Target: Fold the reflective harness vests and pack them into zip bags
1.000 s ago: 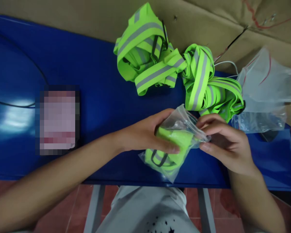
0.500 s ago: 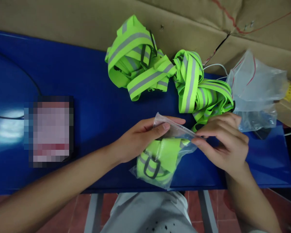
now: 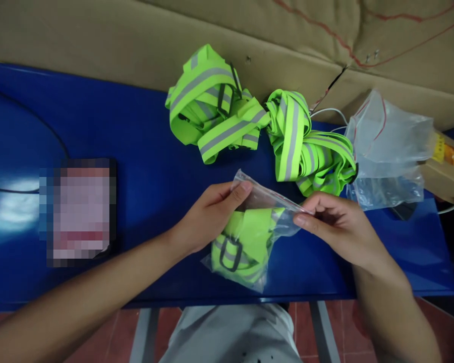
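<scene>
Between my hands is a clear plastic zip bag [image 3: 265, 194], its top edge stretched slantwise. Inside it lies a folded neon-green reflective strap [image 3: 257, 227] with grey stripes and a black buckle [image 3: 230, 253]. My left hand [image 3: 215, 214] pinches the bag's upper left corner, thumb on top. My right hand [image 3: 335, 224] pinches the other end of the top edge between thumb and fingers. The bag's lower part hangs close to the table's front edge.
Beyond my hands lie two bundles of green reflective straps, a left bundle [image 3: 215, 101] and a right bundle [image 3: 298, 136]. Clear plastic bags [image 3: 393, 136] lie at the right against cardboard boxes [image 3: 287, 40]. A pixelated device [image 3: 81, 212] with a cable rests on the blue table [image 3: 147, 166].
My right hand's fingers have uncurled somewhat while keeping the pinch, and the bag's top edge is more stretched. The view has shifted slightly. Both hands still hold the bag.
</scene>
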The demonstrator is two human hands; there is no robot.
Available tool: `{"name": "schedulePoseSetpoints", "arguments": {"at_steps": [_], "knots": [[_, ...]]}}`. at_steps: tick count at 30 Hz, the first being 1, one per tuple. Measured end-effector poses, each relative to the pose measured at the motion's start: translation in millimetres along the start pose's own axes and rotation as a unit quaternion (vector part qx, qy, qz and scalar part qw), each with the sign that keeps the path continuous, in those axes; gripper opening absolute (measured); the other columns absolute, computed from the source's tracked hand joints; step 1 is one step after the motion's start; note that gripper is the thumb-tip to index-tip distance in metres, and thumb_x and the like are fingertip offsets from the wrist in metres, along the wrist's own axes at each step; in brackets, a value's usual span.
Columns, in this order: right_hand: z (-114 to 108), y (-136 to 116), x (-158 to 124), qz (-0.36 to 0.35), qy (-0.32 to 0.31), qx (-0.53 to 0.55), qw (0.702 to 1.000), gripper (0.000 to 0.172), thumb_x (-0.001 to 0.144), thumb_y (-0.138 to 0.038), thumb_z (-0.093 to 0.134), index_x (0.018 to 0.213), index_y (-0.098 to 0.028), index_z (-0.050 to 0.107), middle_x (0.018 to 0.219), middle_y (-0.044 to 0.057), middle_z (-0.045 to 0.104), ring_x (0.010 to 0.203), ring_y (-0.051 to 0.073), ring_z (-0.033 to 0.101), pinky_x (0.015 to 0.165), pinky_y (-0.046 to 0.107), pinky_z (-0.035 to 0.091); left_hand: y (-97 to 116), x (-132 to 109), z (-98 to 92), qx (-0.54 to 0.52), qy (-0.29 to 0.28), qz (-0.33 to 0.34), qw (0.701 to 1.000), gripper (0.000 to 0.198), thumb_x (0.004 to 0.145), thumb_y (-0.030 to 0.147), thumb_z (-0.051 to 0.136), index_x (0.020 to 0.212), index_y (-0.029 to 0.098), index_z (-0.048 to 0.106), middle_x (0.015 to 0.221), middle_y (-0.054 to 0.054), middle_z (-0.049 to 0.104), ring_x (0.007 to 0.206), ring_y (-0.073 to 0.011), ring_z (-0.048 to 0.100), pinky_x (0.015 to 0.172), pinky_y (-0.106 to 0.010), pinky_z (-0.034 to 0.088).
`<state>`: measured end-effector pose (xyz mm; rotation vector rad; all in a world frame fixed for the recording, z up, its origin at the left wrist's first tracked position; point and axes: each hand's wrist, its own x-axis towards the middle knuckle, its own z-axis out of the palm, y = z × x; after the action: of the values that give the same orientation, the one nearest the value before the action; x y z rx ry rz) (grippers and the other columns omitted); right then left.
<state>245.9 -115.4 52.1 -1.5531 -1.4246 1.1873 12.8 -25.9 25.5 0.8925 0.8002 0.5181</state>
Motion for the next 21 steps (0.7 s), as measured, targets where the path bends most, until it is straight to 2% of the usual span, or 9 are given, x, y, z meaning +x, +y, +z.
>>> {"name": "schedulePoseSetpoints", "arguments": {"at_steps": [2, 5, 8, 11, 14, 18, 21], "knots": [[-1.7, -0.5, 2.1, 0.016, 0.000, 0.008, 1.000, 0.020, 0.092, -0.033, 0.078, 0.079, -0.020, 0.069, 0.069, -0.003, 0.065, 0.059, 0.007, 0.055, 0.055, 0.017, 0.042, -0.6, 1.4, -0.4, 0.034, 0.011, 0.030, 0.999, 0.040, 0.091, 0.057, 0.072, 0.094, 0.018, 0.081, 0.081, -0.004, 0.078, 0.069, -0.0160, 0.070, 0.065, -0.024, 0.055], [-2.7, -1.4, 4.7, 0.022, 0.000, 0.007, 1.000, 0.019, 0.092, -0.032, 0.077, 0.080, -0.019, 0.069, 0.070, -0.003, 0.065, 0.060, 0.006, 0.054, 0.056, 0.017, 0.042, -1.3, 2.1, -1.6, 0.062, 0.012, 0.065, 0.996, 0.040, 0.094, 0.057, 0.068, 0.097, 0.019, 0.081, 0.086, -0.004, 0.079, 0.075, -0.0160, 0.071, 0.069, -0.023, 0.055], [-4.2, -3.2, 5.1, 0.045, -0.006, 0.022, 0.999, 0.019, 0.093, -0.034, 0.076, 0.083, -0.020, 0.069, 0.071, -0.003, 0.064, 0.057, 0.006, 0.051, 0.052, 0.018, 0.040, -2.0, 1.4, -2.3, 0.066, 0.026, 0.078, 0.994, 0.038, 0.097, 0.056, 0.065, 0.101, 0.021, 0.080, 0.095, -0.004, 0.081, 0.082, -0.0163, 0.072, 0.071, -0.022, 0.055], [-5.2, -4.4, 4.0, 0.069, -0.006, 0.061, 0.996, 0.024, 0.095, -0.037, 0.075, 0.080, -0.021, 0.064, 0.069, -0.004, 0.062, 0.053, 0.006, 0.047, 0.048, 0.019, 0.037, -1.9, -0.3, -1.0, 0.050, 0.032, 0.080, 0.995, 0.038, 0.098, 0.057, 0.063, 0.103, 0.022, 0.079, 0.092, -0.004, 0.081, 0.078, -0.0164, 0.073, 0.068, -0.023, 0.055], [-4.0, -2.9, 2.5, 0.041, 0.016, 0.073, 0.996, 0.025, 0.094, -0.034, 0.075, 0.078, -0.021, 0.062, 0.070, -0.004, 0.060, 0.056, 0.006, 0.047, 0.051, 0.019, 0.038, -1.9, -2.3, 1.3, 0.041, 0.033, 0.085, 0.995, 0.039, 0.098, 0.057, 0.062, 0.105, 0.022, 0.079, 0.087, -0.005, 0.080, 0.077, -0.0180, 0.073, 0.067, -0.024, 0.055], [-1.6, 2.0, 0.4, -0.019, 0.050, 0.038, 0.998, 0.019, 0.092, -0.027, 0.077, 0.080, -0.022, 0.064, 0.076, -0.003, 0.064, 0.066, 0.008, 0.055, 0.060, 0.020, 0.043, -3.5, -3.6, 1.9, 0.052, 0.052, 0.093, 0.993, 0.041, 0.098, 0.057, 0.062, 0.106, 0.020, 0.078, 0.085, -0.005, 0.079, 0.075, -0.0185, 0.072, 0.066, -0.025, 0.055], [-1.2, 3.8, 0.3, -0.030, 0.041, 0.021, 0.999, 0.013, 0.094, -0.026, 0.074, 0.085, -0.022, 0.066, 0.076, -0.003, 0.063, 0.063, 0.008, 0.054, 0.058, 0.021, 0.042, -3.7, -4.0, 1.3, 0.071, 0.052, 0.104, 0.991, 0.042, 0.098, 0.058, 0.061, 0.104, 0.020, 0.078, 0.085, -0.005, 0.078, 0.079, -0.0188, 0.072, 0.068, -0.025, 0.055]]}}
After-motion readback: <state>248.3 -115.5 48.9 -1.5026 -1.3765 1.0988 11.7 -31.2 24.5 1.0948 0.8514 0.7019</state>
